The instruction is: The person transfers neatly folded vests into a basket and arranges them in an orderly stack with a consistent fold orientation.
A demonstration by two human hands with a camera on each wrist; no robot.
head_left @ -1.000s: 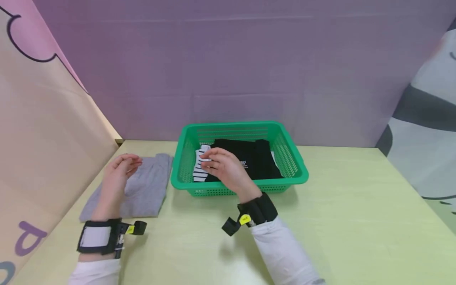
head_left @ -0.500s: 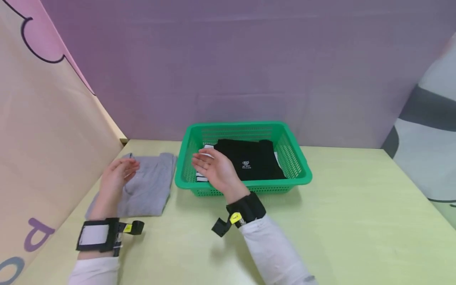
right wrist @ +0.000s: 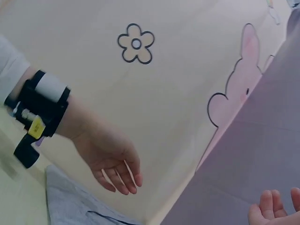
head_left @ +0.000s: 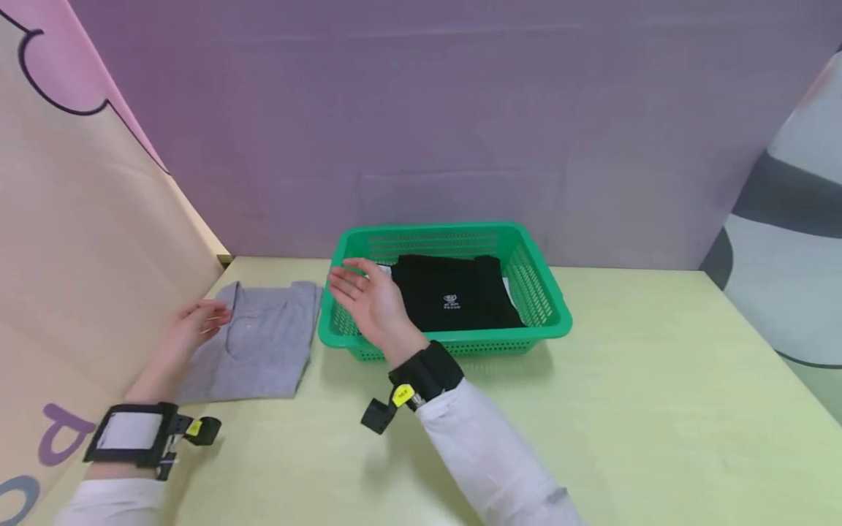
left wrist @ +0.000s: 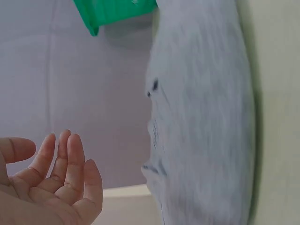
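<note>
A folded grey shirt (head_left: pixel 263 343) lies on the table left of a green basket (head_left: pixel 539 299). Inside the basket lies a folded black garment (head_left: pixel 454 299) over a striped one, which is mostly hidden. My left hand (head_left: pixel 197 321) hovers over the grey shirt's (left wrist: pixel 201 122) left edge, fingers relaxed and holding nothing. My right hand (head_left: pixel 368 299) is raised in front of the basket's left side, palm open, fingers straight, empty. The left hand (right wrist: pixel 115 166) shows in the right wrist view with loose fingers above the shirt (right wrist: pixel 79 201).
A beige and pink printed panel (head_left: pixel 79 241) stands close along the left. A purple backdrop (head_left: pixel 460 124) closes the back. The yellow-green table (head_left: pixel 658 409) stretches to the right of the basket.
My right hand has come out of the basket, left the striped garment and moved left with its palm open. My left hand has drawn back toward the shirt's left edge.
</note>
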